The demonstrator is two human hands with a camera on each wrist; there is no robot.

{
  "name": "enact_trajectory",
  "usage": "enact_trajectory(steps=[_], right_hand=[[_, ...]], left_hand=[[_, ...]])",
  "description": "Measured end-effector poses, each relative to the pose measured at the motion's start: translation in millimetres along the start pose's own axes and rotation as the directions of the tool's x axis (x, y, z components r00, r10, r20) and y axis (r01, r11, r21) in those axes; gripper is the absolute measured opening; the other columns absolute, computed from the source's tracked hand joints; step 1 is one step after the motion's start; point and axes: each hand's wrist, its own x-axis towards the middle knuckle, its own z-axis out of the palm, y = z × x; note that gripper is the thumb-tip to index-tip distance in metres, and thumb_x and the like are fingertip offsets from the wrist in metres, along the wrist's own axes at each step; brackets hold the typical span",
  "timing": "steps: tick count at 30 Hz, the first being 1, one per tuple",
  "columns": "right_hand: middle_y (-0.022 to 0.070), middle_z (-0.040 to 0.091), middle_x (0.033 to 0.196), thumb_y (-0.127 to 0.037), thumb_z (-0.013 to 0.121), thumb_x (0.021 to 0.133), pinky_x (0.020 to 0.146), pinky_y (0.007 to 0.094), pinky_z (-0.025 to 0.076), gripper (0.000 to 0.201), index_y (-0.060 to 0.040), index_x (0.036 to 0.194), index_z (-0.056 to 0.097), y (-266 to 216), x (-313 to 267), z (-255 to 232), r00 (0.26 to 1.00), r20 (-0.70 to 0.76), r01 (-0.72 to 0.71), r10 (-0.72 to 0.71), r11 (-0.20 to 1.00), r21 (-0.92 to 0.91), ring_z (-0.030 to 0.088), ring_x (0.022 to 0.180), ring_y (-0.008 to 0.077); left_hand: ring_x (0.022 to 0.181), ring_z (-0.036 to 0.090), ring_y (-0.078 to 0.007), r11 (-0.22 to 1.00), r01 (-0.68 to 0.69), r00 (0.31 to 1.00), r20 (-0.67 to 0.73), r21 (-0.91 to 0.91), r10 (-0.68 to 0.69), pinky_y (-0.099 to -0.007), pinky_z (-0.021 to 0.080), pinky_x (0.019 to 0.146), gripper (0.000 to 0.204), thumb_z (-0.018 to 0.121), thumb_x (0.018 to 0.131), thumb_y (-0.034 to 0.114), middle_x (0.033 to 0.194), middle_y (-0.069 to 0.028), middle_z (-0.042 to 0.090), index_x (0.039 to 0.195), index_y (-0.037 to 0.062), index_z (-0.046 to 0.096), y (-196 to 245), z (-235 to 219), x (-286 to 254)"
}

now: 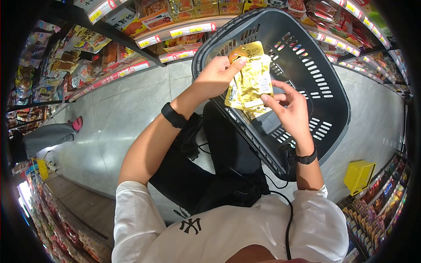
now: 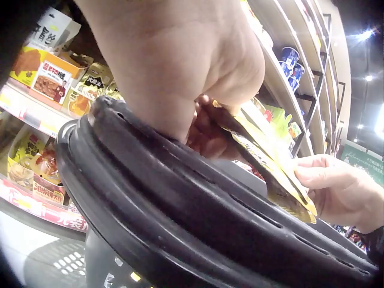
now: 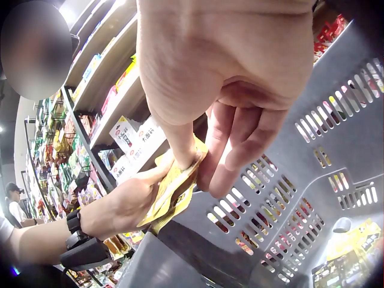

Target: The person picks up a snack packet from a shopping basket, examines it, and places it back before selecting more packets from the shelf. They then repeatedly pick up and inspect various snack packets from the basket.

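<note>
A small stack of shiny gold-yellow snack packets [image 1: 252, 83] is held above the dark grey shopping basket [image 1: 337, 109]. My left hand [image 1: 219, 78] grips the stack by its upper left side, thumb on the front, fingers behind. At the lower right edge, my right hand [image 1: 290, 109] pinches the packets between thumb and fingers. In the right wrist view the packets [image 3: 174, 195] fan slightly apart at their edges. The left wrist view shows them [image 2: 270, 165] nearly edge-on, just over the basket's thick rim [image 2: 156, 186].
More packages [image 3: 345, 267] lie in the bottom of the basket. Shelves of packaged snacks with price strips [image 1: 193, 30] stand in front and on both sides. A yellow basket [image 1: 358, 177] is on the floor at right. Another person's leg [image 1: 48, 138] shows at left.
</note>
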Motion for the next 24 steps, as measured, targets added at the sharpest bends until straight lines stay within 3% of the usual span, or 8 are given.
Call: enact_trajectory(steps=[5,11,14,24], right_hand=[[0.0068,0.076,0.074,-0.018,0.082,0.086,0.063,0.0217,0.049,0.043,0.0049,0.121,0.068,0.7,0.1,-0.8,1.0,0.007,0.016,-0.016,1.0,-0.018,0.059,0.063,0.0019],[0.0064,0.076,0.074,-0.017,0.082,0.086,0.063,0.0217,0.049,0.044,0.0058,0.121,0.068,0.8,0.0,-0.7,1.0,0.007,0.006,-0.006,1.0,-0.018,0.06,0.064,0.0018],[0.0063,0.076,0.074,-0.017,0.082,0.086,0.063,0.0217,0.049,0.044,0.0061,0.121,0.068,-2.0,-0.8,-0.7,1.0,0.006,-0.001,0.002,1.0,-0.027,0.06,0.064,0.0017],[0.0073,0.076,0.074,-0.016,0.082,0.086,0.062,0.0222,0.05,0.042,0.005,0.12,0.069,0.1,-0.5,0.4,1.0,-0.001,0.01,-0.011,0.999,-0.03,0.061,0.063,0.0023]], left_hand=[[0.088,0.064,-0.007,0.999,-0.026,0.999,-0.035,-0.042,0.025,-0.0267,0.053,0.078,0.046,0.049,0.109,0.037,0.098,-0.005,0.073,0.113,-0.0052,0.067,0.1,4.5,-0.3],[0.087,0.064,-0.0068,0.999,-0.022,1.0,-0.01,-0.027,0.021,-0.0266,0.053,0.078,0.046,0.051,0.109,0.038,0.099,-0.0049,0.073,0.113,-0.0047,0.067,-3.7,1.3,1.3],[0.098,0.064,-0.0074,1.0,0.013,1.0,0.019,-0.016,-0.012,-0.026,0.052,0.088,0.046,0.048,0.11,0.037,0.11,-0.0065,0.073,0.121,-0.0046,0.066,-0.1,-0.1,-0.3],[0.097,0.064,-0.007,1.0,0.007,1.0,0.029,-0.006,-0.007,-0.026,0.052,0.087,0.045,0.049,0.11,0.035,0.111,-0.006,0.073,0.122,-0.0046,0.065,-0.1,-0.5,-0.3]])
